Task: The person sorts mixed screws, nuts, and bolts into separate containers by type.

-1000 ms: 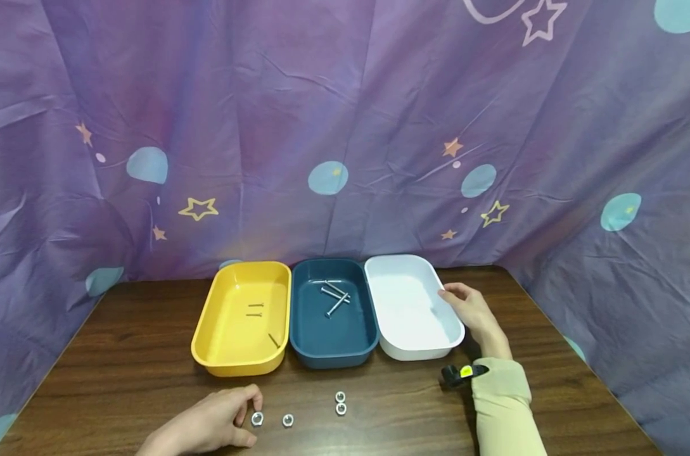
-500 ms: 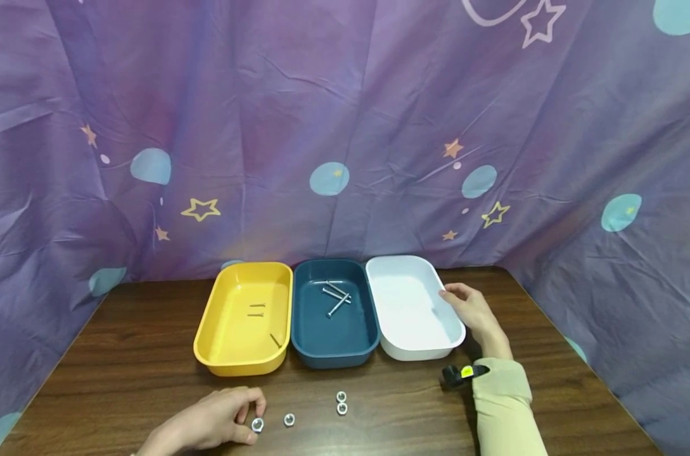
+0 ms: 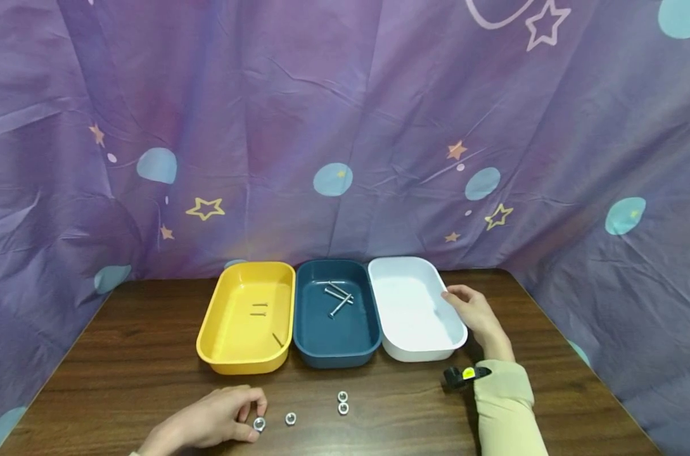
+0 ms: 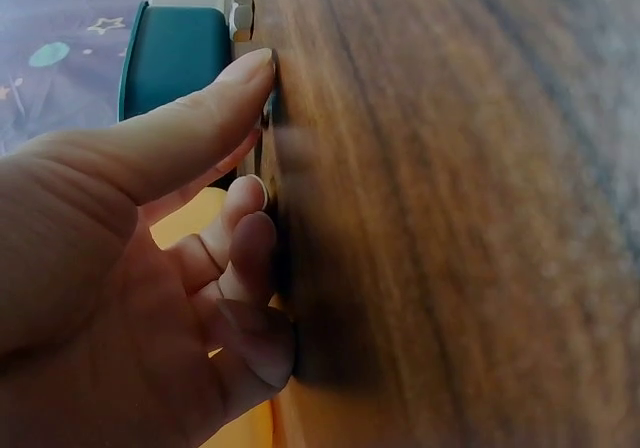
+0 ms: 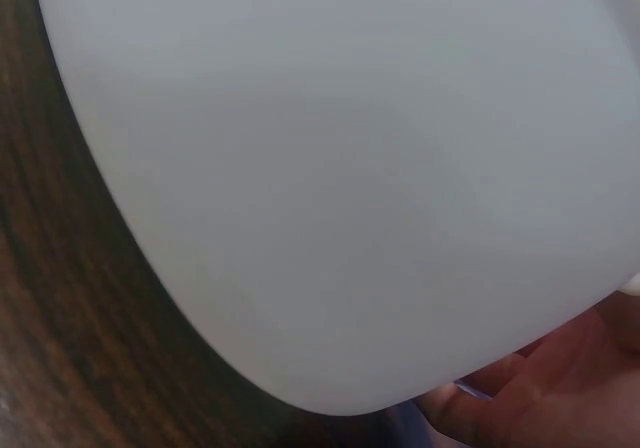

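Note:
At the table's front left, my left hand (image 3: 210,418) pinches a metal hex nut (image 3: 259,424) between thumb and index finger. The wrist view shows that thumb (image 4: 215,108) close over the wood, hiding the nut. A second hex nut (image 3: 290,418) lies just to its right. Two more nuts (image 3: 343,403) lie together farther right. My right hand (image 3: 480,316) grips the right rim of a white tray (image 3: 415,310), thumb at the edge. From the right wrist, the tray's outer wall (image 5: 330,218) fills most of the view, with my fingers (image 5: 530,398) at its lower right edge.
Left of the white tray stands a dark blue tray (image 3: 336,345) with several long bolts (image 3: 340,305). A yellow tray (image 3: 230,342) beside it holds three small screws (image 3: 259,314). A purple patterned cloth (image 3: 287,126) hangs behind the wooden table (image 3: 122,354).
My left thumb and fingers have closed in on the nut, which now sits between them. The right hand stays on the white tray. The head view has shifted slightly.

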A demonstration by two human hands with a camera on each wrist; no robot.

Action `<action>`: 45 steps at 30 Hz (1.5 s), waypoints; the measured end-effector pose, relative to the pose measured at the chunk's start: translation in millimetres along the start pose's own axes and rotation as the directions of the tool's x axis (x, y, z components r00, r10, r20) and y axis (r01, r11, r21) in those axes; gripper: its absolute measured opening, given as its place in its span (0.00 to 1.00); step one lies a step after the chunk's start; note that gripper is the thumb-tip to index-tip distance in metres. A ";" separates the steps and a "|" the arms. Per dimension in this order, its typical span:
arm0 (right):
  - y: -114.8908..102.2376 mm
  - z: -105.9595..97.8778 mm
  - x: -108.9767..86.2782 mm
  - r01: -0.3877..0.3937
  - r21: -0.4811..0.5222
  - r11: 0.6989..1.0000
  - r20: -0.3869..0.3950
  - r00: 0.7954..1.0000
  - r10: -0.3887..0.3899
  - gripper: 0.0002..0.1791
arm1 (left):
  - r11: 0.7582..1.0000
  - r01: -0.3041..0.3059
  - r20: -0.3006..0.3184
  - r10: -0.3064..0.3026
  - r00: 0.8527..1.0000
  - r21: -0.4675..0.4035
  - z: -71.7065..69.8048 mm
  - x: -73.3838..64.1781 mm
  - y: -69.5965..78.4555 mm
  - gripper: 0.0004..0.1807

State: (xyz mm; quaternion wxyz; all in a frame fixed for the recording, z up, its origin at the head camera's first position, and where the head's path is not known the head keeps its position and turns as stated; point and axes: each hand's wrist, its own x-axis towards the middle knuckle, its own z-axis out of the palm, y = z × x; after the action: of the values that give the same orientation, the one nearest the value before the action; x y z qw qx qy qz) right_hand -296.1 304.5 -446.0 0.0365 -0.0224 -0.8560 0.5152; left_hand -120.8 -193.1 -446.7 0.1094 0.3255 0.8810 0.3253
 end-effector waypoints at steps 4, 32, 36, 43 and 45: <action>-2.7 -0.4 0.3 -0.003 0.006 1.000 0.002 1.000 0.003 0.24 | 1.000 0.002 0.017 -0.002 1.000 -0.028 -2.6 0.4 -1.4 0.13; 0.8 8.3 5.5 -0.010 0.031 0.999 0.020 1.000 0.009 0.25 | 0.998 -0.067 0.093 0.067 0.993 0.000 -37.2 53.6 59.4 0.09; -1.4 9.4 6.9 -0.008 0.038 0.999 0.010 1.000 0.007 0.24 | 0.997 -0.068 0.094 0.066 0.993 0.020 -40.7 74.0 70.1 0.08; 4.0 4.9 2.9 -0.011 0.032 0.999 0.022 1.000 0.010 0.26 | 0.992 -0.107 0.084 0.101 0.991 0.071 -32.4 117.1 84.7 0.07; 6.7 -1.6 0.1 -0.022 0.024 0.999 0.006 1.000 0.022 0.25 | 0.988 -0.121 0.075 0.114 0.991 0.093 -27.7 133.7 90.9 0.07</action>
State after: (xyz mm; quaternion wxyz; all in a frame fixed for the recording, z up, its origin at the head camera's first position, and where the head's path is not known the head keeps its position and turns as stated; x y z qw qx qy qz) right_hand -296.1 309.0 -451.1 0.0288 -0.0300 -0.8497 0.5257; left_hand -188.5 -68.4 -364.3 0.1045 0.3931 0.8708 0.2762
